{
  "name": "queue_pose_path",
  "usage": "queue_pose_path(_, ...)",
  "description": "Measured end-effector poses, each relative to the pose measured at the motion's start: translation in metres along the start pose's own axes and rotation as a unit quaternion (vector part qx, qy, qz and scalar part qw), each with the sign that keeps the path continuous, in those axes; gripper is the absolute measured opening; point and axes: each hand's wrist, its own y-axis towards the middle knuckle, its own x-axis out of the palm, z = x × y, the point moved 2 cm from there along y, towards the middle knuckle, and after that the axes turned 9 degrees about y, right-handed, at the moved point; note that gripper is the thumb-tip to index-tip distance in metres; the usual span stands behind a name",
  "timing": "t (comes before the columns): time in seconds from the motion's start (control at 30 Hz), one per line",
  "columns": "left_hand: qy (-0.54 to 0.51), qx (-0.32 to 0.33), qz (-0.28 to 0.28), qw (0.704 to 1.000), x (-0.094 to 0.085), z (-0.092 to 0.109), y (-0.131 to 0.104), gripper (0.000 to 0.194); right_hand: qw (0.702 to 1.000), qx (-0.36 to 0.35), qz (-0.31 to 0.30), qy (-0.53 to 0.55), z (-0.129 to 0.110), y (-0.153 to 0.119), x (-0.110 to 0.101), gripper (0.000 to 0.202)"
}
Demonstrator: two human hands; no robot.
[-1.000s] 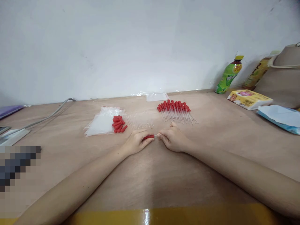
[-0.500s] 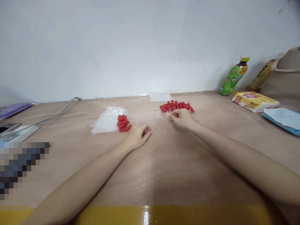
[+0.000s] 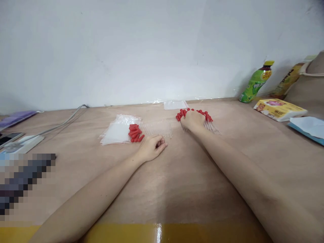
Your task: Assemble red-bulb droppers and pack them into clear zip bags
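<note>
My right hand (image 3: 193,119) reaches over a row of glass droppers (image 3: 212,127) with red rubber bulbs (image 3: 207,115), laid side by side with the bulbs toward the wall. Its fingers point down and away, so their tips and anything in them are hidden. On the table, my left hand (image 3: 155,146) rests with curled fingers, the thumb close to them; what lies inside, if anything, I cannot make out. Just beyond it are bare glass tubes (image 3: 158,129). To its left, a small heap of loose red bulbs (image 3: 135,132) lies at the edge of clear plastic zip bags (image 3: 117,130).
Another clear bag (image 3: 176,105) lies near the wall. On the right are a green drink bottle (image 3: 255,84), a yellow tissue pack (image 3: 279,109), a blue-white packet (image 3: 307,128) and a brown bag (image 3: 308,87). A grey cable (image 3: 67,119) and a phone (image 3: 11,138) lie left.
My right hand has moved forward from the tubes' lower part to over the red bulbs, turning its back to me. The left hand stays nearly still. The view has shifted slightly.
</note>
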Motion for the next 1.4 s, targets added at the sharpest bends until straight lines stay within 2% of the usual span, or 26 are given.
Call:
queue_pose_path(0.1,-0.001,-0.003,-0.001,1.0,-0.002,0.002,0.0,0.016,1.0,0.009,0.024,0.016,0.006,-0.002,-0.001,0.037)
queue_pose_path(0.23,0.002,-0.002,-0.003,1.0,-0.002,0.002,0.0,0.016,0.998,0.005,0.051,0.025,-0.002,-0.003,0.006,0.037)
queue_pose_path(0.33,0.024,-0.001,-0.009,1.0,-0.001,0.002,-0.001,0.016,0.999,-0.031,0.03,0.03,-0.017,-0.008,0.013,0.037)
queue_pose_path(0.4,0.081,-0.005,-0.01,0.997,-0.005,0.004,0.0,0.016,0.998,-0.05,0.0,0.032,-0.027,-0.013,0.017,0.036)
queue_pose_path(0.5,0.253,-0.027,0.004,0.967,-0.02,0.005,0.002,0.018,0.998,-0.05,-0.035,0.033,-0.037,-0.019,0.019,0.033)
queue_pose_path(0.6,0.384,-0.114,-0.001,0.916,-0.037,0.0,0.003,0.02,0.997,-0.045,-0.053,0.036,-0.041,-0.021,0.02,0.031)
queue_pose_path(0.7,0.409,-0.181,-0.049,0.893,-0.042,-0.008,0.001,0.021,0.996,-0.035,-0.064,0.041,-0.04,-0.019,0.021,0.032)
queue_pose_path(0.8,0.411,-0.197,-0.092,0.886,-0.037,-0.014,-0.001,0.022,0.996,-0.023,-0.069,0.049,-0.038,-0.017,0.022,0.033)
queue_pose_path(0.93,0.436,-0.185,-0.085,0.877,-0.033,-0.011,-0.002,0.025,0.996,-0.027,-0.039,0.07,-0.031,-0.019,0.018,0.029)
queue_pose_path(1.03,0.445,-0.128,-0.043,0.885,-0.031,-0.002,-0.002,0.024,0.993,-0.052,0.013,0.109,-0.023,-0.026,0.012,0.026)
queue_pose_path(1.1,0.408,-0.07,0.001,0.91,-0.025,0.005,-0.001,0.02,0.98,-0.104,0.054,0.158,-0.014,-0.035,0.008,0.024)
queue_pose_path(1.17,0.315,-0.028,0.048,0.948,-0.017,0.01,0.0,0.015,0.956,-0.176,0.089,0.219,-0.004,-0.046,0.006,0.021)
queue_pose_path(1.23,0.185,-0.013,0.08,0.979,-0.007,0.011,0.0,0.011,0.926,-0.245,0.106,0.266,0.009,-0.058,0.006,0.019)
queue_pose_path(1.3,0.09,-0.005,0.097,0.991,0.0,0.011,0.001,0.011,0.904,-0.308,0.108,0.277,0.02,-0.07,0.007,0.017)
queue_pose_path(1.4,0.041,0.002,0.099,0.994,0.004,0.01,0.002,0.019,0.887,-0.374,0.095,0.254,0.03,-0.084,0.008,0.017)
